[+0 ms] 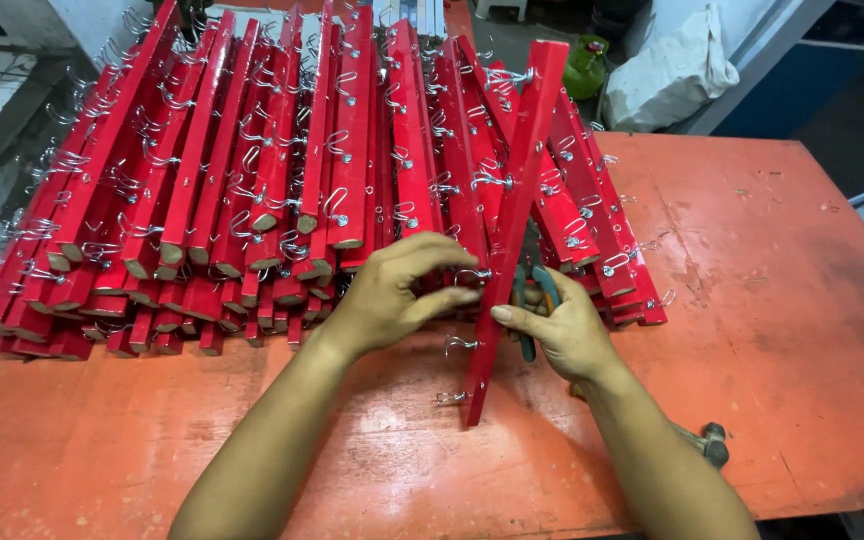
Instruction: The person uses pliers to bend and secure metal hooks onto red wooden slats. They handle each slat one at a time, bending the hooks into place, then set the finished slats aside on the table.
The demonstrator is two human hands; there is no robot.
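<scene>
red wooden slat, fitted with metal hooks, is held tilted on edge, its near end resting on the orange table. a hook on its side is pinched by the curled fingers of the left hand. the slat is steadied by the right hand, which is closed around green-handled pliers. stacked red slats are seen behind; a hammer lies beside the right forearm.

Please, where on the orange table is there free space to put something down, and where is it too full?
Free: the orange-red painted table right of the pile of red wooden hook strips, and the near edge beside the left hand. Crowded: the far left, and by the hammer.
</scene>
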